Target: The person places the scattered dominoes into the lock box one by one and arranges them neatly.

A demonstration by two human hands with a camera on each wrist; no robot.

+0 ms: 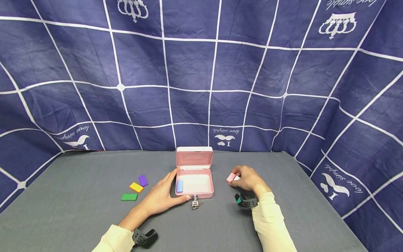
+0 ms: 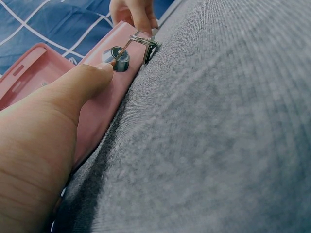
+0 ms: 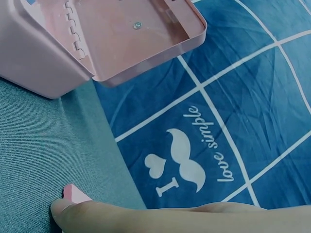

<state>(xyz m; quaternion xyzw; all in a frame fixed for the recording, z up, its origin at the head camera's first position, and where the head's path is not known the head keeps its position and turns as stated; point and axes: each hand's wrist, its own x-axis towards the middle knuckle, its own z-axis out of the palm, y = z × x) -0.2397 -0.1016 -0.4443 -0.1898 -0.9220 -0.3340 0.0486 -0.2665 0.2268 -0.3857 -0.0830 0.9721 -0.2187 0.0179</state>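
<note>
A pink metal cash box (image 1: 211,182) stands on the table with its lid (image 1: 194,157) raised. Inside it, a blue block (image 1: 179,186) lies at the left end. My left hand (image 1: 161,196) holds the box's left side, fingers by the back corner and thumb at the front beside the lock (image 2: 119,59). Keys (image 1: 196,204) hang from that lock. To the right of the box, my right hand (image 1: 249,177) pinches a pink block (image 1: 231,177). A white block (image 1: 237,178) shows beside it, partly hidden by the fingers; whether it is gripped too, I cannot tell.
Left of my left hand lie a purple block (image 1: 143,180), an orange block (image 1: 136,187) and a green block (image 1: 129,197) on the grey tabletop (image 1: 214,227). A blue cloth with white lines (image 1: 189,70) hangs behind the table and along the right.
</note>
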